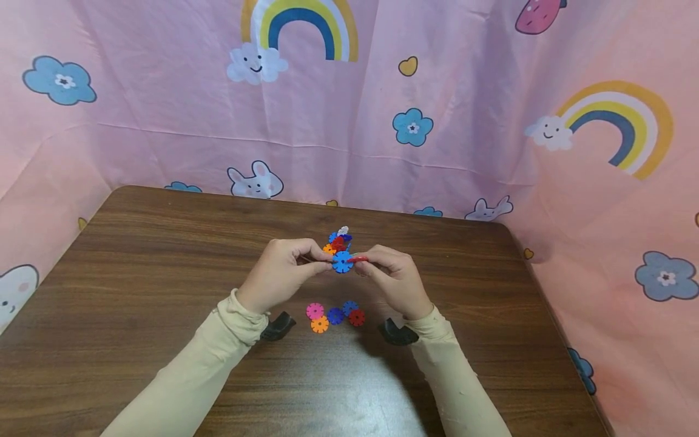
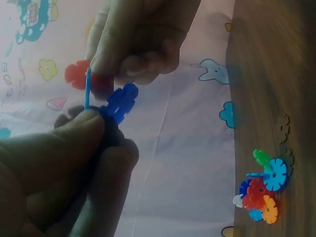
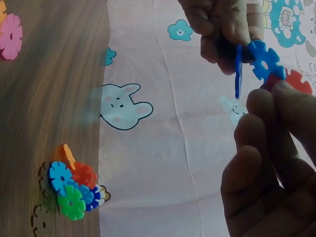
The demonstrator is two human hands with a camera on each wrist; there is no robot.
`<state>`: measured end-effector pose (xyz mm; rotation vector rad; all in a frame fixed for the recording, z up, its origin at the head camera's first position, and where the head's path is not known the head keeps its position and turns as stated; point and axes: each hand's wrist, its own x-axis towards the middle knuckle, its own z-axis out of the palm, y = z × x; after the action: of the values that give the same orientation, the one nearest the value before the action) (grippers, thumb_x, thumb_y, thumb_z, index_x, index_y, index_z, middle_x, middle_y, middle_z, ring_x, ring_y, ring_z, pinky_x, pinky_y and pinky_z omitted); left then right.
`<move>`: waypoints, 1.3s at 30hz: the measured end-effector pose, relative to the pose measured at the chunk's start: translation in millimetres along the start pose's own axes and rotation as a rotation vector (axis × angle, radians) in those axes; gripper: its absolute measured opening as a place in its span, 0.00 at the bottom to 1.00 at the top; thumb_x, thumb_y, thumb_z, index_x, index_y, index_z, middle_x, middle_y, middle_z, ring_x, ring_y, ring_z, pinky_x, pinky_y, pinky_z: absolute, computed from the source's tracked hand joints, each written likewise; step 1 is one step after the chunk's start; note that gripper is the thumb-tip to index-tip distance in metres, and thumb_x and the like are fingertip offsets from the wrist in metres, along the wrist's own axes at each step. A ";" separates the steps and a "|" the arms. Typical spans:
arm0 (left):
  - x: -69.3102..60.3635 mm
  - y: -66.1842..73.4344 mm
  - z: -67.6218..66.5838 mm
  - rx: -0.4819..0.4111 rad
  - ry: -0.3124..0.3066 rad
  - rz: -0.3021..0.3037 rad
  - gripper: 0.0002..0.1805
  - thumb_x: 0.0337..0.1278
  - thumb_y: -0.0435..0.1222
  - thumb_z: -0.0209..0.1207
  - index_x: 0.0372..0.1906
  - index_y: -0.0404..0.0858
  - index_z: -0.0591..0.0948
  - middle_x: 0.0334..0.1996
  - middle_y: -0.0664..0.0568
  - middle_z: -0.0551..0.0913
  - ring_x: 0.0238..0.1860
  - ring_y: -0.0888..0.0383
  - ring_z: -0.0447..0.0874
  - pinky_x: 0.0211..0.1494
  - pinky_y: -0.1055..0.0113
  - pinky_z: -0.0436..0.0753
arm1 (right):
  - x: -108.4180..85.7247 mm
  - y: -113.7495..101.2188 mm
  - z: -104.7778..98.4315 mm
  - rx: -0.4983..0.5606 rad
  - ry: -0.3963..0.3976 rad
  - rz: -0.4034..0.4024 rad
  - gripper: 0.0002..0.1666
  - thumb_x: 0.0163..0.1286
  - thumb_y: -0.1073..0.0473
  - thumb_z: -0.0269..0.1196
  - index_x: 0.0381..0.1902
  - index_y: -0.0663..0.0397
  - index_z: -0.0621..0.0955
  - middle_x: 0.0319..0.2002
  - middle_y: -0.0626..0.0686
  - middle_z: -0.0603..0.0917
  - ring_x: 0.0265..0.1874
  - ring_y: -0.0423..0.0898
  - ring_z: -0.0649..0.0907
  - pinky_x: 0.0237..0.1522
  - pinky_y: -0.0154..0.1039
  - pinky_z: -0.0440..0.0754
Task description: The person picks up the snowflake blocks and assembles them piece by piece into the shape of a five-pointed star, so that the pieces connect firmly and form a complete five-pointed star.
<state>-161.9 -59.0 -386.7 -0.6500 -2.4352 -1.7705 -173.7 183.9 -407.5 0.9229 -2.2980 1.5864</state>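
Above the table, my left hand (image 1: 284, 273) pinches a small chain of notched plastic discs between thumb and forefinger. The chain shows a light blue disc (image 3: 266, 63) and a dark blue disc (image 2: 121, 102); a dark part at the left fingertips is mostly hidden. My right hand (image 1: 395, 279) pinches a red notched disc (image 2: 78, 74) by its edge. That red disc meets the light blue one at its right side; how deep their slots engage I cannot tell. A joined cluster of discs stands beyond the hands, including a red disc (image 2: 256, 193) and a green disc (image 3: 72, 202).
Nearer me on the brown table (image 1: 164, 255) lie several loose discs, among them a pink disc (image 1: 315, 311), an orange disc (image 1: 319, 325) and a red disc (image 1: 357, 317). Dark wrist mounts (image 1: 277, 326) stick out below the hands. A pink patterned curtain (image 1: 338, 109) surrounds the table.
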 end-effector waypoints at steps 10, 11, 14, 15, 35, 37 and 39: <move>-0.9 -2.8 8.4 0.066 0.078 -0.021 0.02 0.59 0.33 0.73 0.36 0.40 0.92 0.31 0.55 0.91 0.28 0.60 0.84 0.30 0.69 0.82 | -1.0 6.3 5.7 -0.013 0.024 -0.006 0.08 0.70 0.71 0.66 0.43 0.63 0.90 0.34 0.54 0.89 0.32 0.41 0.82 0.32 0.32 0.79; -0.7 -3.3 8.5 0.057 0.078 -0.034 0.02 0.59 0.33 0.73 0.36 0.40 0.91 0.31 0.54 0.91 0.28 0.59 0.84 0.30 0.68 0.83 | -0.9 6.2 5.9 -0.010 0.026 0.002 0.08 0.71 0.70 0.66 0.43 0.62 0.90 0.34 0.54 0.89 0.32 0.41 0.82 0.32 0.32 0.79; 1.0 -6.3 7.9 0.037 0.066 -0.069 0.03 0.59 0.34 0.73 0.37 0.40 0.91 0.31 0.54 0.91 0.27 0.56 0.82 0.28 0.69 0.79 | -0.7 5.8 5.6 -0.004 0.025 0.028 0.07 0.71 0.69 0.66 0.43 0.61 0.90 0.34 0.53 0.89 0.31 0.41 0.81 0.31 0.32 0.77; 1.5 -6.8 7.3 0.029 0.057 -0.078 0.03 0.59 0.34 0.73 0.37 0.40 0.91 0.31 0.54 0.90 0.27 0.55 0.81 0.28 0.69 0.78 | -0.5 6.3 5.4 -0.003 0.024 0.033 0.07 0.71 0.69 0.66 0.42 0.61 0.90 0.34 0.53 0.89 0.31 0.42 0.81 0.31 0.32 0.77; 6.1 -14.6 3.4 -0.033 -0.094 -0.176 0.04 0.67 0.36 0.68 0.41 0.39 0.87 0.37 0.51 0.89 0.41 0.53 0.89 0.47 0.58 0.87 | -0.4 11.1 4.1 0.071 -0.041 0.108 0.07 0.75 0.68 0.63 0.38 0.68 0.86 0.35 0.65 0.86 0.33 0.57 0.84 0.38 0.34 0.84; 6.3 -17.7 2.0 -0.034 -0.118 -0.194 0.05 0.68 0.37 0.67 0.40 0.38 0.88 0.37 0.49 0.88 0.39 0.52 0.88 0.46 0.59 0.87 | -0.9 13.7 4.3 0.076 -0.066 0.148 0.07 0.75 0.67 0.63 0.40 0.67 0.86 0.36 0.65 0.87 0.34 0.58 0.84 0.38 0.34 0.84; 6.5 -20.7 1.0 -0.041 -0.133 -0.220 0.06 0.68 0.36 0.66 0.40 0.37 0.88 0.36 0.47 0.88 0.36 0.50 0.87 0.43 0.59 0.87 | -1.1 17.0 4.7 0.051 -0.099 0.197 0.07 0.76 0.65 0.63 0.42 0.64 0.86 0.37 0.61 0.88 0.33 0.54 0.84 0.38 0.34 0.84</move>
<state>-175.3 -61.3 -403.7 -0.5372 -2.6564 -1.9182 -182.1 184.0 -423.1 0.8253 -2.4949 1.7195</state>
